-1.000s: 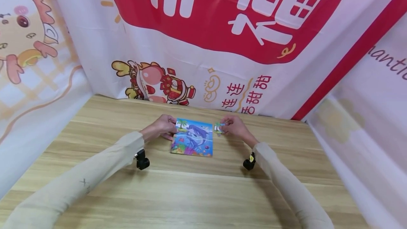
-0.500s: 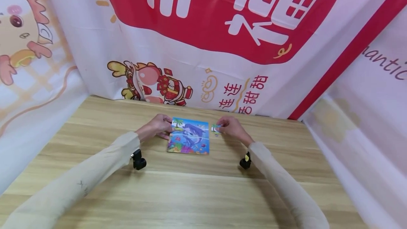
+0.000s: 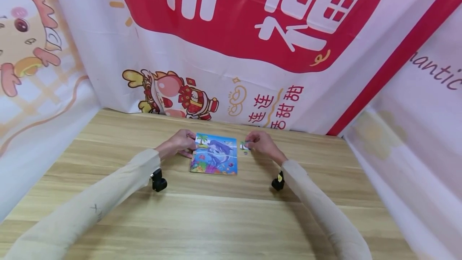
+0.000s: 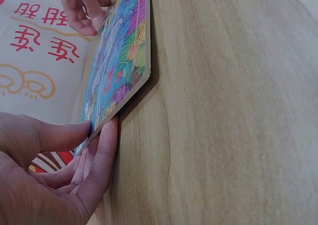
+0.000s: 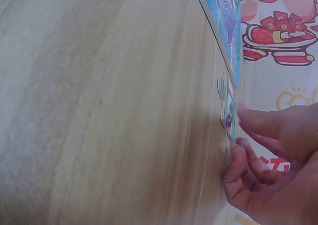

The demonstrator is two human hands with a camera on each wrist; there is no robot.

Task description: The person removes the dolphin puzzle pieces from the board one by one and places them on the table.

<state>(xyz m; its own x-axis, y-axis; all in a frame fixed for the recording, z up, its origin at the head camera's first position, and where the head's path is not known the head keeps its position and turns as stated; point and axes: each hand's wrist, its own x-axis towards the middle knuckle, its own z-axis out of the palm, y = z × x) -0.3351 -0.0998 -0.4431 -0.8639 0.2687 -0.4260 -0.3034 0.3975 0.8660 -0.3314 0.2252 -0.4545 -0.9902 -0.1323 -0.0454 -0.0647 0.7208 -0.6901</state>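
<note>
Dolphin board [image 3: 216, 153], small puzzle piece [image 5: 227, 107] beside it.
The square board, blue with a palm tree and bright coral, lies face up on the tabletop [image 3: 216, 220], left edge gripped by the left hand [image 3: 182, 142]; the piece, just off its right edge, is pinched by the right hand [image 3: 261, 143].

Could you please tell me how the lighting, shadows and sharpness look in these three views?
Head: a pale sheen on the table, with a soft shadow beside the right sleeve; left wrist: a narrow dark shadow along the puzzle board; right wrist: hazy overall, table grain blurred toward the left, dim shading beside the right hand.
</note>
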